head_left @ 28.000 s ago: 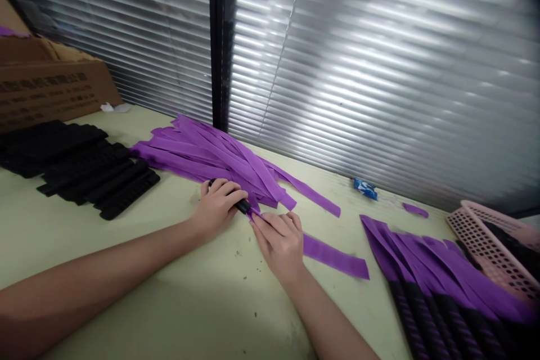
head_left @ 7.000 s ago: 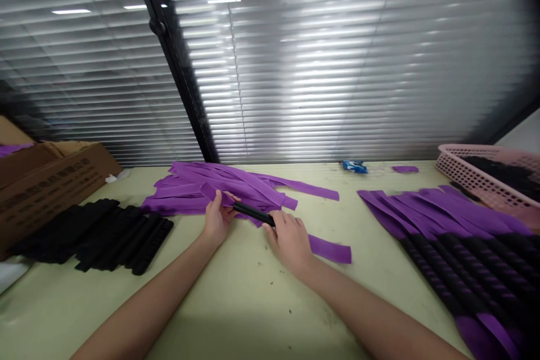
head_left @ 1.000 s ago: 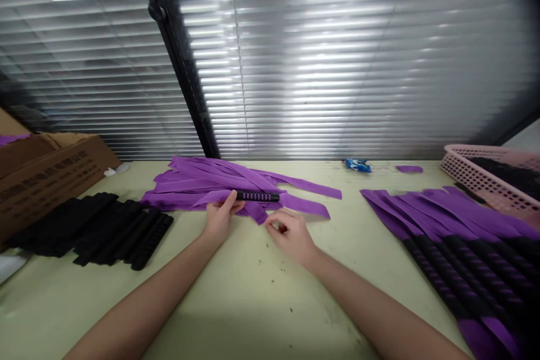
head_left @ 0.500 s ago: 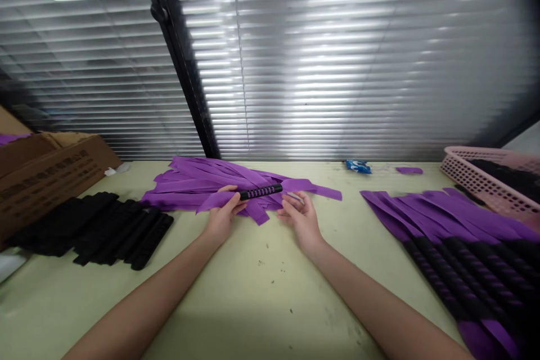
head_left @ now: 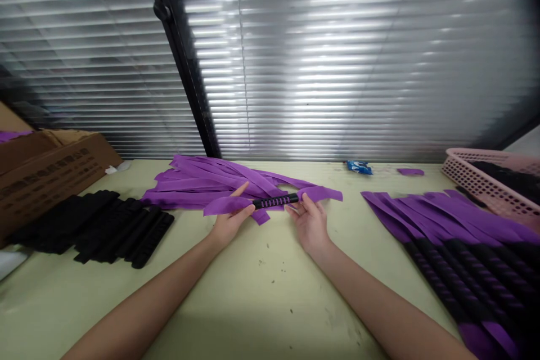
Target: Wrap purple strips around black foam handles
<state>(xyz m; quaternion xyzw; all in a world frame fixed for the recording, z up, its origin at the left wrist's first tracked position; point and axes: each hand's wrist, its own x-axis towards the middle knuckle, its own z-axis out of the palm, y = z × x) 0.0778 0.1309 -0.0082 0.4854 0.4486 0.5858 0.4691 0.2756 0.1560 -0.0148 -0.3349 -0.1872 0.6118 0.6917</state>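
Note:
Between my hands, just above the table, is a black slotted sleeve (head_left: 276,201) with a purple strap (head_left: 225,206) running through it; purple shows in its slots and strap ends stick out both sides. My left hand (head_left: 225,229) grips the sleeve's left end, thumb in front and one finger stretched behind. My right hand (head_left: 313,227) pinches the strap where it leaves the sleeve's right end. Behind them lies a pile of loose purple straps (head_left: 202,171), partly hidden by the left hand and the sleeve.
Black sleeves (head_left: 122,230) lie in a stack at left, beside a cardboard box (head_left: 63,166). On the right are several sleeves fitted with purple straps (head_left: 459,259) and a pink basket (head_left: 476,171) holding black things. A blue packet (head_left: 358,167) and a purple scrap (head_left: 410,171) lie near the blinds (head_left: 329,67).
The sleeve has moved right and slightly nearer me. My right hand, earlier just short of its right end with fingers apart, has closed on the strap there.

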